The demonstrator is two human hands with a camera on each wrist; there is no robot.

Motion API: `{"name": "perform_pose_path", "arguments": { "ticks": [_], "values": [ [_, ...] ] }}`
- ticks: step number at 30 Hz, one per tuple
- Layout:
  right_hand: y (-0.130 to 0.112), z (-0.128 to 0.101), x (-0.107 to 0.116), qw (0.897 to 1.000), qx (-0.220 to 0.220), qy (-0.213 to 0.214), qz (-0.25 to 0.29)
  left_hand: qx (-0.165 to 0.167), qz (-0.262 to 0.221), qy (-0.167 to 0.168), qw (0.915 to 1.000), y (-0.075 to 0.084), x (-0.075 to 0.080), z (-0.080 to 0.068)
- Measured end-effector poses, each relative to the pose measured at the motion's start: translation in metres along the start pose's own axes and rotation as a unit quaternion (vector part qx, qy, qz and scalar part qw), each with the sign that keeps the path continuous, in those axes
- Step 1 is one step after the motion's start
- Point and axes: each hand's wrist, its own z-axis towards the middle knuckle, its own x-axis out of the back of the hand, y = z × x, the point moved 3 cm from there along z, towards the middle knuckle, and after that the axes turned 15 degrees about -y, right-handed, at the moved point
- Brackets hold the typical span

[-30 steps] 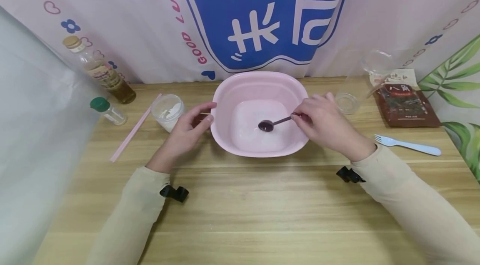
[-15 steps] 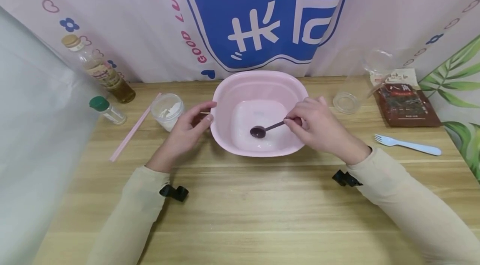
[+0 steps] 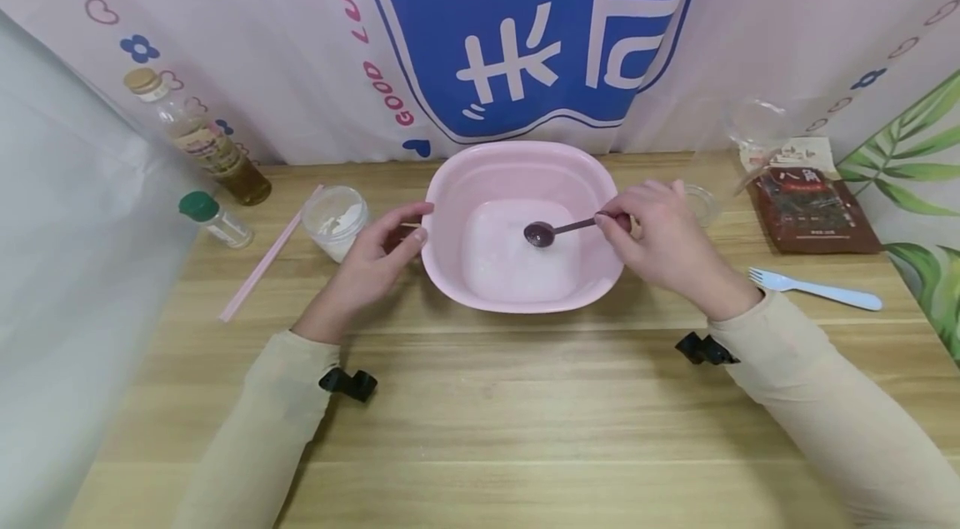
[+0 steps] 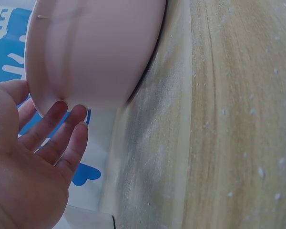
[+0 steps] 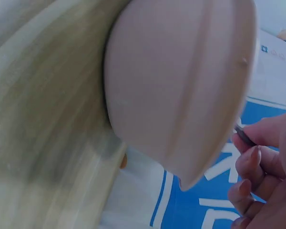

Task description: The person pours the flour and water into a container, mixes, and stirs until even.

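A pink basin stands on the wooden worktop, near its back edge, with a shallow layer of whitish liquid in its bottom. The right hand is at the basin's right rim, its fingers pinching the handle of a small dark spoon. The spoon reaches in over the rim, and its bowl sits over the liquid, right of the basin's middle; whether it touches the liquid I cannot tell. The left hand is at the basin's left side, holding nothing. Its fingers are straight and slightly spread, with the tips against the outer wall.

Left of the basin stands a small jar of white powder, just beyond the left hand. Further left lie a pink stick, a small bottle with a green cap and a taller bottle of oil. Right of the basin, a clear lid shows behind the right hand. Further right are a dark packet and a pale blue fork. A clear cup stands behind the packet.
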Motion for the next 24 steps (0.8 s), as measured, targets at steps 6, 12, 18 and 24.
{"name": "perform_pose_path", "arguments": {
  "ticks": [6,12,18,24],
  "values": [
    [0.001,-0.001,0.003,1.000,0.015,-0.016,0.004,0.004,0.004,0.000,1.0000,0.000,0.001,0.000],
    [-0.002,0.005,-0.009,0.999,0.007,-0.046,0.000,0.002,0.008,0.001,1.0000,-0.001,0.001,0.000],
    [-0.005,0.009,-0.011,1.000,-0.003,-0.023,0.015,0.003,0.005,0.000,1.0000,-0.002,0.001,0.001],
    [-0.006,0.011,-0.017,0.999,0.011,-0.043,0.012,0.000,0.005,0.002,1.0000,-0.001,0.001,0.000]
  ]
}}
